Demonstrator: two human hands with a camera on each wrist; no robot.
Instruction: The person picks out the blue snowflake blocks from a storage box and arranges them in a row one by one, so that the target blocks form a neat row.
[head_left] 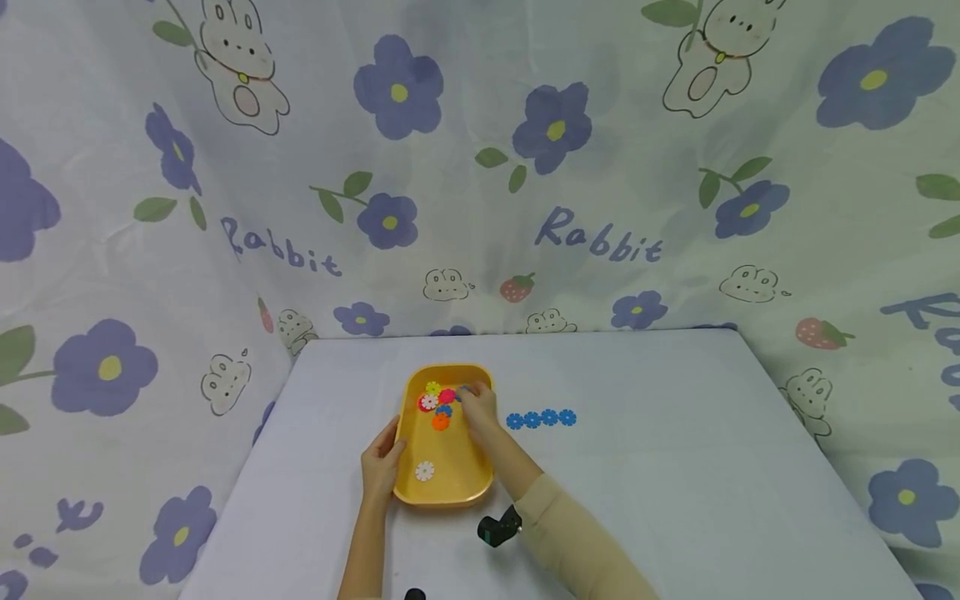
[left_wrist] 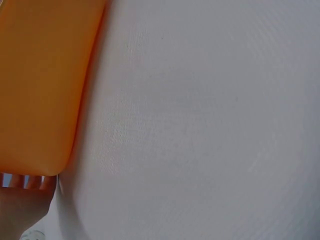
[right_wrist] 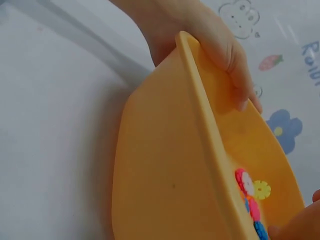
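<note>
My left hand (head_left: 380, 465) grips the left wall of a yellow plastic tray (head_left: 459, 467), its thumb over the rim, as the right wrist view also shows. At the far right inside the tray, my right hand (head_left: 480, 407) pinches a blue notched disc (right_wrist: 260, 230), mostly hidden by the fingers. Beside those fingers lies a small cluster of notched discs: a yellow disc (head_left: 433, 388), a white disc (head_left: 430, 402), a pink disc (head_left: 447, 396) and an orange disc (head_left: 440, 422), with another blue one among them. A single white disc (head_left: 425, 472) lies nearer the tray's front.
To the right of the tray, several blue discs (head_left: 550, 417) form a row on the white tabletop (head_left: 675, 467). A black device (head_left: 498, 528) shows at my right forearm. A patterned cloth (head_left: 465, 167) hangs behind the table and along its sides.
</note>
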